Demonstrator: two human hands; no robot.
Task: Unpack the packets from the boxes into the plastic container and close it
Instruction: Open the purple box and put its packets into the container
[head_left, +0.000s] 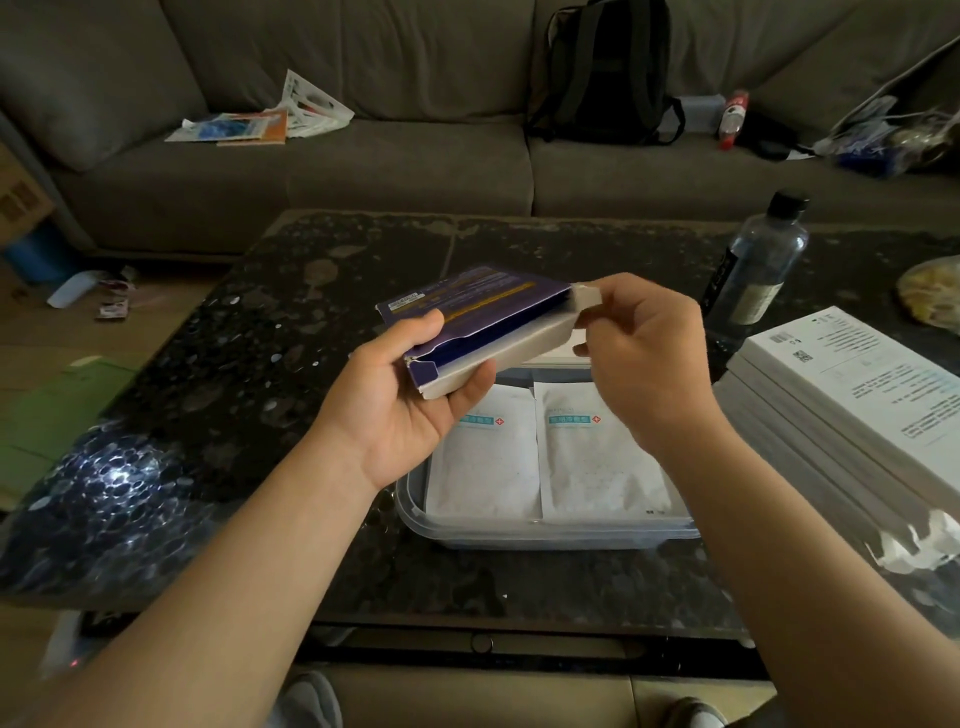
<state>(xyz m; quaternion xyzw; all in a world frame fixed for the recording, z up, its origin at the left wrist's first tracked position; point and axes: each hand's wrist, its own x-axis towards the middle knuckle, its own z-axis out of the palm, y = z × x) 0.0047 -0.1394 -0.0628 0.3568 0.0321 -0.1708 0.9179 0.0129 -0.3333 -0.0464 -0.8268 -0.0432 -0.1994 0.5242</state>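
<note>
Plainly, one purple box is held in the air over the far end of one clear plastic container, which is set on a dark speckled table. Two white packets are laid flat side by side inside the container: the left packet and the right packet, each marked with a teal label and a small red cross. Beyond the container to the right, one water bottle with a black cap is stood upright. Just right of the container, a stack of white boxes is piled; about four layers can be counted.

The far end of the container is covered by the box and both hands, so that part cannot be seen. Whether more packets lie beneath the two on top cannot be told. The inside of the purple box is dark, and its contents cannot be made out. The stack is cut off by the right edge of the view, and its print is too small to be read.

The left hand is turned palm up and clamped on the box's left end, the thumb pressed on top and the fingers curled underneath. The right hand is shown from the back, its fingers curled, and the grey flap at the box's open right end is pinched by it. The hands are kept apart, joined only by the box.
</note>
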